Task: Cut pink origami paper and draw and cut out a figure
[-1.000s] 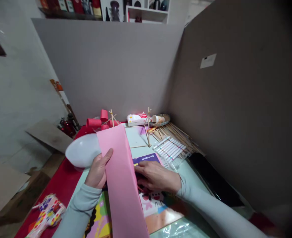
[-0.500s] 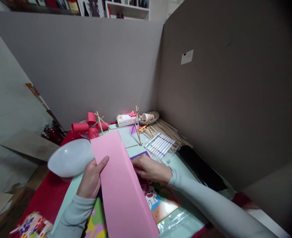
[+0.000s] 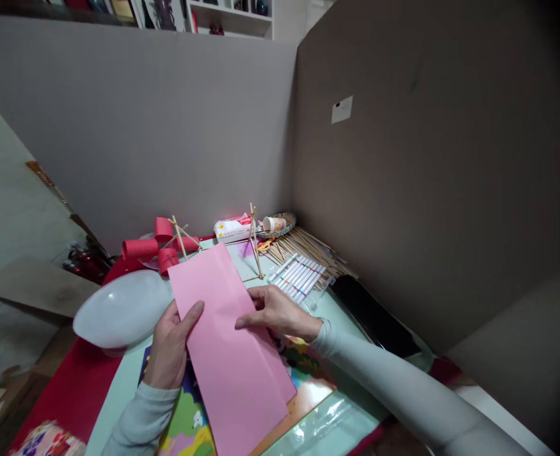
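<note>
A long folded sheet of pink paper (image 3: 232, 361) is held up over the table, tilted toward me. My left hand (image 3: 173, 345) grips its left edge, thumb on the front and fingers behind. On the right edge, my right hand (image 3: 277, 310) pinches the paper with its thumb lying across the front; the other fingers are partly hidden behind it. Underneath lies a colourful picture sheet (image 3: 189, 408), mostly covered by the paper. Just left of my left hand is a white balloon-like oval (image 3: 123, 307).
Behind stand red paper tubes (image 3: 140, 248) and a frame of thin sticks (image 3: 254, 247). Farther right are a tissue pack (image 3: 232, 228), a paper cup (image 3: 274, 224), white markers (image 3: 298, 277), loose sticks (image 3: 303, 247) and a black flat object (image 3: 372, 313). Grey panels (image 3: 166, 126) enclose the back and right.
My right hand has come from behind the pink paper to grip its right edge, thumb now on the front. The paper's folded layers now lie flatter, and the view has shifted slightly right.
</note>
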{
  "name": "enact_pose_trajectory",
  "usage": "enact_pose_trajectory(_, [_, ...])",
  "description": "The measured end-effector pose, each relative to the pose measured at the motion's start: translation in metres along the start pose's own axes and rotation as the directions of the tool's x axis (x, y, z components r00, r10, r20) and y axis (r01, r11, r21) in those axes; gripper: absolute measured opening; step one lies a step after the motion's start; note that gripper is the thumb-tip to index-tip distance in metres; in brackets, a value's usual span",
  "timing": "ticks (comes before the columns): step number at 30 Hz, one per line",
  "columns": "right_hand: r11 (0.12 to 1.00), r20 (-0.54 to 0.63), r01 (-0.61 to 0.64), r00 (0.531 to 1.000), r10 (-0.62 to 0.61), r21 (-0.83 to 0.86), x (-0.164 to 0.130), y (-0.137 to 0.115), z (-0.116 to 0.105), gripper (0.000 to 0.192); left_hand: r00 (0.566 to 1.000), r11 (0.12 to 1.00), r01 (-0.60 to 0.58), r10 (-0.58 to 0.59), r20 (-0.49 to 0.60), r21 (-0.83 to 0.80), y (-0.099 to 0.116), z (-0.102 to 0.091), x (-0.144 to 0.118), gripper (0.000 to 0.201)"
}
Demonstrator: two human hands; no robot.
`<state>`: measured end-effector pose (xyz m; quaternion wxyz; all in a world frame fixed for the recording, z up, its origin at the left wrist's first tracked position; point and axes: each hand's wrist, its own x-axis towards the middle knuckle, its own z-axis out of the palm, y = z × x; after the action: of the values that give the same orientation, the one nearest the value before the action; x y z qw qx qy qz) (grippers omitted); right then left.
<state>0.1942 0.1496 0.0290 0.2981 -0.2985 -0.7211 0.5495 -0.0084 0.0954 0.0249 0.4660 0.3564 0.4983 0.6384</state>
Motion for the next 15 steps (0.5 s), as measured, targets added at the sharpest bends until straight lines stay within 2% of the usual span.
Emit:
enact_pose_trajectory(6, [0.999,-0.108,0.018,0.994,-0.022,-0.037,0.000,-0.004,-0.009,0.040,0.999,0.996,-0.029,0.032,-0.030,0.086,-0.013,-0.005,0.004,0.060])
enact_pose_trajectory(10, [0.998,-0.157,0.006,0.988,-0.015,-0.061,0.000,-0.011,-0.012,0.047,0.996,0.997,-0.055,0.059,-0.072,0.053,-0.019,-0.010,0.009,0.058])
enact_pose_trajectory(13, [0.993,-0.290,0.001,0.956,-0.036,-0.120,-0.004,-0.022,-0.032,0.046,0.994,0.998,-0.059,0.057,-0.088,-0.017,-0.019,-0.015,0.014,0.060])
enact_pose_trajectory(15, [0.983,-0.409,-0.005,0.910,-0.071,-0.181,-0.009,-0.031,-0.060,0.043,0.995,0.997,-0.050,0.043,-0.094,-0.065,-0.016,-0.018,0.016,0.060])
